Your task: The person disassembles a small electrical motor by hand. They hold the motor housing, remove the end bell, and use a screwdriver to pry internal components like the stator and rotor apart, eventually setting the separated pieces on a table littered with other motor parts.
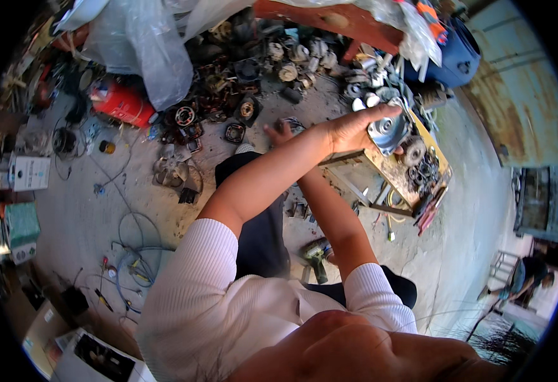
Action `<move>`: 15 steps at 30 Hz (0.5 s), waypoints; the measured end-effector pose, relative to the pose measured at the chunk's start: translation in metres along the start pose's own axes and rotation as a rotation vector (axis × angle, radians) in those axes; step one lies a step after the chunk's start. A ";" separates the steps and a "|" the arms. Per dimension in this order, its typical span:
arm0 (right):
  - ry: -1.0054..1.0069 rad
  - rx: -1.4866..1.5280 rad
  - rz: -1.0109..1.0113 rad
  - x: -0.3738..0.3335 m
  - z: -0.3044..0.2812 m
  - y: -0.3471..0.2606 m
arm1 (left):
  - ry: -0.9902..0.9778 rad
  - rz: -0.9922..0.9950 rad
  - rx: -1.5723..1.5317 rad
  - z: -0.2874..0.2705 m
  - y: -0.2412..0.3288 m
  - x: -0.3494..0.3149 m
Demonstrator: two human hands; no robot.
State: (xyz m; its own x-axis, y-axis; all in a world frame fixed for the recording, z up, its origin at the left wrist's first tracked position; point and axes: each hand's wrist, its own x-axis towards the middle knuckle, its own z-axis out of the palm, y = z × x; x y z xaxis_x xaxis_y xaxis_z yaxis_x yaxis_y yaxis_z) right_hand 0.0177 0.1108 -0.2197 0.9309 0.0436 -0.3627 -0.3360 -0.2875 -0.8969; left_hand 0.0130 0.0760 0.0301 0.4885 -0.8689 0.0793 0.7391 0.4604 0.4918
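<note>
My left arm reaches across to the right, over my right arm. My left hand [354, 132] grips a round silver metal motor end cover [387, 132], thumb on its top edge. It is held over the near side of a low wood-topped stand [429, 141]. A ring-shaped metal part [413, 151] is right beside the cover. Several dark small parts [424, 173] lie piled on the stand. My right hand [280, 135] is extended low towards the floor parts, fingers apart, partly hidden behind my left forearm. I see nothing held in it.
Motor parts [228, 76] heap across the far floor. A red tank [121, 105] lies left, cables [136, 261] coil nearer. A green power drill [318, 262] stands by my legs. Red-handled tools [428, 215] hang at the stand's edge. A blue barrel [458, 54] and another person [530, 274] are right.
</note>
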 end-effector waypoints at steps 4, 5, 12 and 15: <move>-0.068 0.121 -0.114 -0.072 -0.026 0.116 | 0.023 -0.023 0.044 -0.002 -0.011 0.010; 0.016 0.047 0.139 -0.101 -0.033 0.125 | -0.006 -0.021 0.034 -0.012 -0.015 0.013; 0.026 0.276 0.399 -0.222 -0.094 0.109 | 0.100 -0.090 0.146 -0.010 -0.023 0.028; 0.084 0.250 0.294 -0.258 -0.121 0.077 | 0.138 -0.100 0.151 -0.014 -0.026 0.035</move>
State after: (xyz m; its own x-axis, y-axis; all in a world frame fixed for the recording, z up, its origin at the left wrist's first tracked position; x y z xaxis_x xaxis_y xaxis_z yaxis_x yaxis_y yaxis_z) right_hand -0.2304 -0.0385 -0.1645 0.7947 -0.0875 -0.6007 -0.6050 -0.0336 -0.7955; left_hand 0.0172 0.0357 0.0079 0.4827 -0.8711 -0.0909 0.7144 0.3316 0.6162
